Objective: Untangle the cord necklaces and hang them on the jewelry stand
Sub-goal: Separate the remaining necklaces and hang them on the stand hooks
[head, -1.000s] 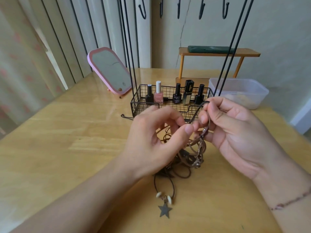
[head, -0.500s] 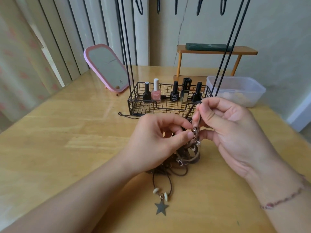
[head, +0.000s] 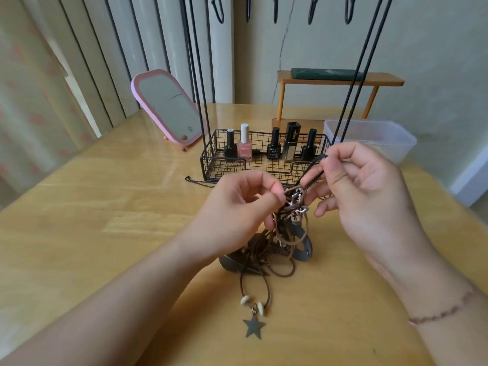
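Tangled necklaces [head: 284, 241] on table [head: 105, 212], before jewelry stand [head: 264, 165].

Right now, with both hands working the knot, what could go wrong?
1. The right hand pulls one dark cord up while the left hand pinches the tangle; a harder pull may tighten the knot.
2. The star pendant lies on the table; lifting could drag it into the loops.
3. The wire basket with its bottles stands just behind the hands; a swinging cord might snag it.

My home dressing corner: pink mirror [head: 169, 108] upper left, nail polish bottles [head: 245, 143] centre, wooden counter [head: 105, 207].
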Tool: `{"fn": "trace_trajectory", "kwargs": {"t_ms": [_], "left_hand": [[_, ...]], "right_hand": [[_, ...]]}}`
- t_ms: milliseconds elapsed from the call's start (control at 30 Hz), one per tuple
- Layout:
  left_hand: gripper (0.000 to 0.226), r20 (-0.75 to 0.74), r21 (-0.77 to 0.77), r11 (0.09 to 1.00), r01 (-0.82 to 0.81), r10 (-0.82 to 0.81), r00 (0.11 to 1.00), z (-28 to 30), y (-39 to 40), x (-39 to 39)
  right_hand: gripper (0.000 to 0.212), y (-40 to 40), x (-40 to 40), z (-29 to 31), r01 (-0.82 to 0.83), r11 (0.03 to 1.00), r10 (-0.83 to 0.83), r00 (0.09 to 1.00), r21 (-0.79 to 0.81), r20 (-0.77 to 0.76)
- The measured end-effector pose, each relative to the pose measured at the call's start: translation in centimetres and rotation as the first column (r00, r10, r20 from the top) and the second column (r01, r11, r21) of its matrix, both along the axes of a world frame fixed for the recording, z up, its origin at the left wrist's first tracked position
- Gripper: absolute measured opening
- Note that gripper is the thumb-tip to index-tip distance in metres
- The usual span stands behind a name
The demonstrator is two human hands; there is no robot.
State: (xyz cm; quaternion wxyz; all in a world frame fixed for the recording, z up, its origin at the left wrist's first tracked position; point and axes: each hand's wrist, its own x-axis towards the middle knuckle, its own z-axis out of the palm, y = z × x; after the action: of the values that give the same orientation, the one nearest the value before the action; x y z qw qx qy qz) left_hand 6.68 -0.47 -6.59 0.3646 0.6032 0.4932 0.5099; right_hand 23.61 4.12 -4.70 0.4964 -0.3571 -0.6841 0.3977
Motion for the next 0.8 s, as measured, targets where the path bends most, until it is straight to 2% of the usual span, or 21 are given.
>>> {"fn": "trace_trajectory", "kwargs": {"t_ms": [133,233,333,433,500,633,800], "left_hand": [[0.015,0.017,-0.020,1.000,-0.011,0.011,1.000,-0.2,0.0,0.2],[0.010,0.088,-0.006,1.000,0.024,-0.023,0.996,-0.3,0.1,0.0],[0.019,0.103,0.059,0.998,0.028,-0.034,0.994,-0.3,0.1,0.1],[0.020,-0.002,0.234,0.964,-0.128,0.132,0.991,-0.6,0.0,0.4],[0.013,-0.057,0.310,0.925,-0.219,0.247,0.967,-0.6,-0.3,0.7],[0.020,-0.147,0.257,0.948,-0.186,0.228,0.963,-0.4,-0.8,1.2],[0.013,-0.143,0.236,0.967,-0.095,0.131,0.981,-0.7,-0.2,0.7]], "right_hand": [[0.014,0.1,-0.1,-0.2,0.016,1.000,-0.016,0.999,-0.006,0.046],[0.010,0.1,0.0,0.0,-0.046,0.995,0.045,0.999,-0.090,-0.017],[0.008,0.1,0.2,0.3,-0.104,0.982,0.093,0.993,-0.159,-0.074],[0.007,0.0,0.2,0.3,-0.147,0.967,0.130,0.987,-0.207,-0.092],[0.007,-0.1,0.3,0.4,-0.158,0.964,0.139,0.985,-0.212,-0.101],[0.007,-0.2,0.4,0.6,-0.167,0.966,0.146,0.982,-0.198,-0.117],[0.005,0.0,0.4,0.7,-0.125,0.970,0.109,0.990,-0.207,-0.087]]}}
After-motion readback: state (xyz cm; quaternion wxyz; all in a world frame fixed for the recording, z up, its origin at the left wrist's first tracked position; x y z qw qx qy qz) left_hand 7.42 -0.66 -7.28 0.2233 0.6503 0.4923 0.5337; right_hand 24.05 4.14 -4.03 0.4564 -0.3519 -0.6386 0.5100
